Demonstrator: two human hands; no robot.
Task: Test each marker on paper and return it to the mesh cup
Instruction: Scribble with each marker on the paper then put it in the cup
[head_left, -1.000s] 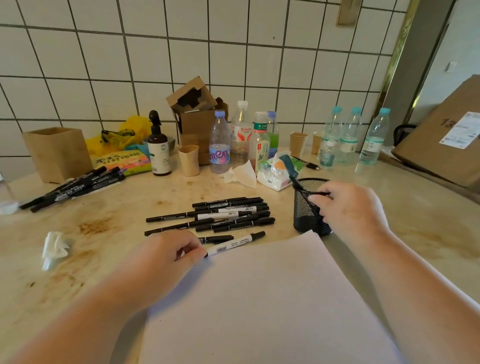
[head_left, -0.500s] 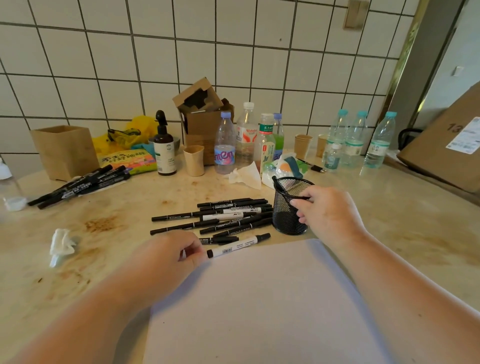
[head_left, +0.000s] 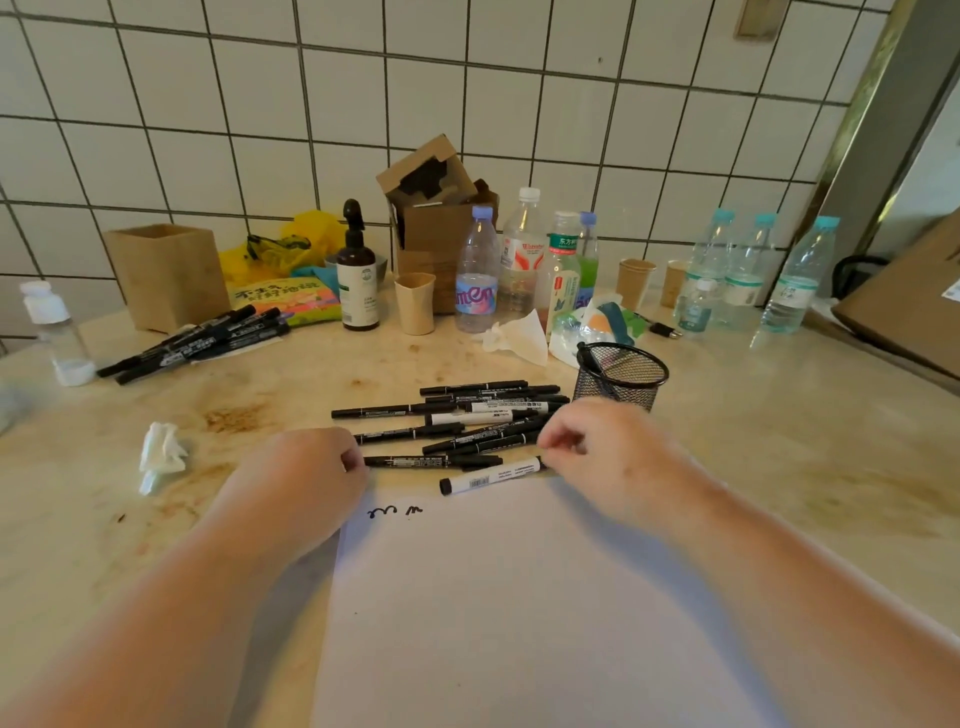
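A white sheet of paper (head_left: 519, 613) lies flat on the worktop (head_left: 779, 467), with two short black scribbles (head_left: 395, 513) near its far left corner. The left hand (head_left: 306, 483) rests at that corner, fingers curled under; whether this grip holds anything cannot be told. The right hand (head_left: 608, 457) hangs over the far edge of the paper, fingers loosely curled, fingertips at the right end of a white-barrelled marker (head_left: 491, 476). Whether the right grip pinches that marker or only touches it cannot be told. The marker lies across the far edge of the paper, black cap pointing left.

Just beyond it, a loose cluster of black markers (head_left: 457, 415) lies on the worktop between the two hands. The black mesh cup (head_left: 621, 376) stands upright just behind the right hand, to the right of the cluster, with one dark marker leaning inside against its left wall.

A second bundle of black markers (head_left: 197, 343) lies at the far left, in front of a wooden box (head_left: 166, 275). A crumpled tissue (head_left: 161, 457) lies left of the left hand. Plastic bottles (head_left: 519, 260), paper cups and a cardboard carton stand along the tiled wall.
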